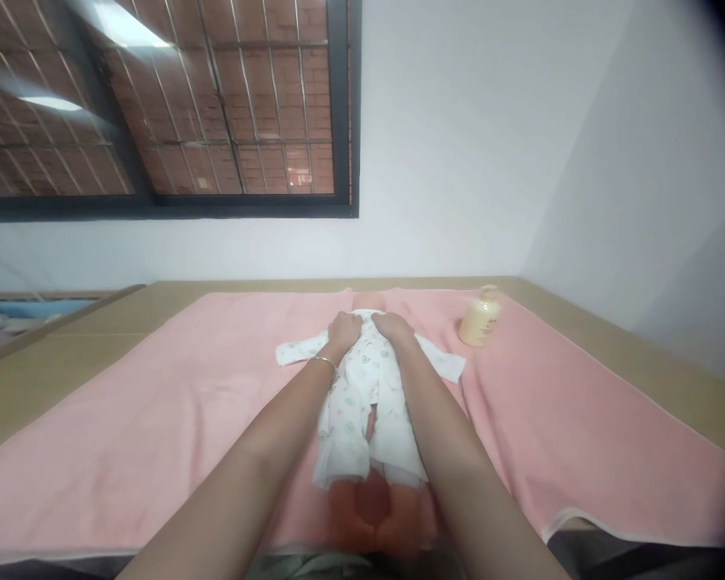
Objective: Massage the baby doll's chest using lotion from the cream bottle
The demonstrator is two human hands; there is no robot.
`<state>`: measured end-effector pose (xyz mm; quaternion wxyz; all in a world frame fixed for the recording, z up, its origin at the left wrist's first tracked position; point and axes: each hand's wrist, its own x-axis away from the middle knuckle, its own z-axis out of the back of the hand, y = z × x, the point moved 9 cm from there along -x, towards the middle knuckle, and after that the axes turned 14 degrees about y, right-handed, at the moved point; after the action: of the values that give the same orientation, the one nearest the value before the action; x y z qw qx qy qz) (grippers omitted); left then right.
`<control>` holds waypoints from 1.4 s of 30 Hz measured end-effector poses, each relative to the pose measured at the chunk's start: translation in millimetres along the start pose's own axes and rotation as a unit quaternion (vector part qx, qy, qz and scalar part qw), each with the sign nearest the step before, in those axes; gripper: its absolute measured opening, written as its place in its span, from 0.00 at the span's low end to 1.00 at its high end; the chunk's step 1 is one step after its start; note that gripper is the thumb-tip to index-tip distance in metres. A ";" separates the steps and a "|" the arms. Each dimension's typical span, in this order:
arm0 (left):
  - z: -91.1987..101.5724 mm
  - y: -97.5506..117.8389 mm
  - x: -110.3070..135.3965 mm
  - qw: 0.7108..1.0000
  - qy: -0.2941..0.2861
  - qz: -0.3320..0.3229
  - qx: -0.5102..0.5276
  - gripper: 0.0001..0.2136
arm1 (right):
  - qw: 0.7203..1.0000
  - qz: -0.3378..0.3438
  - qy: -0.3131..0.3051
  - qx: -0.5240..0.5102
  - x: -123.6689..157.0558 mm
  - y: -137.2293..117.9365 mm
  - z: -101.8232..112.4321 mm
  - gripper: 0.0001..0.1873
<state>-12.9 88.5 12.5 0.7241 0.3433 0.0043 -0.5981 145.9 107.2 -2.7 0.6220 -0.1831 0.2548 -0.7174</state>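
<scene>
A baby doll (373, 507) lies on its back on a pink cloth, its feet toward me. It wears white baby clothes (368, 366) with a small print; the sleeves spread out to both sides. At the neckline, my left hand (345, 329) is closed with its fingers on the fabric. Beside it, my right hand (394, 326) grips the other side of the neckline, thumb inward. Only a small part of the doll's head shows beyond the collar. My forearms run along both sides of the doll's body.
The pink cloth (157, 435) covers most of a tan table (97, 342). A pale yellow bottle (479, 318) stands on the cloth at the back right. Behind is a white wall with a dark-framed barred window (344, 121). Blue and white items lie at the far left.
</scene>
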 end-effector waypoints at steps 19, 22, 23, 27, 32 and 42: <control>-2.9 -1.6 2.1 1.000 -0.029 0.010 -0.009 0.20 | 0.999 0.027 -0.019 -0.008 -3.5 4.6 -2.0 0.32; -4.4 -4.1 2.4 0.999 -0.041 0.020 -0.006 0.20 | 0.999 0.033 -0.019 -0.006 -1.4 4.1 -0.5 0.33; -4.4 -4.5 2.5 0.999 -0.045 0.021 -0.004 0.20 | 0.999 0.036 -0.019 -0.006 -0.7 3.8 0.0 0.33; -3.7 -4.2 2.9 0.998 -0.056 0.018 0.006 0.21 | 0.999 0.046 -0.013 -0.006 0.9 2.3 2.2 0.32; -5.3 -3.1 2.4 0.997 -0.074 0.016 0.012 0.22 | 0.999 0.049 0.008 -0.007 0.3 3.2 1.7 0.31; -11.1 -5.1 0.9 0.996 -0.084 0.015 0.024 0.21 | 0.998 0.049 0.040 -0.019 -2.3 7.6 -1.1 0.31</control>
<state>-12.6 93.0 1.2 0.7227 0.3091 -0.0756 -0.6135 151.6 108.9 -8.0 0.6423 -0.1537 0.3019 -0.6875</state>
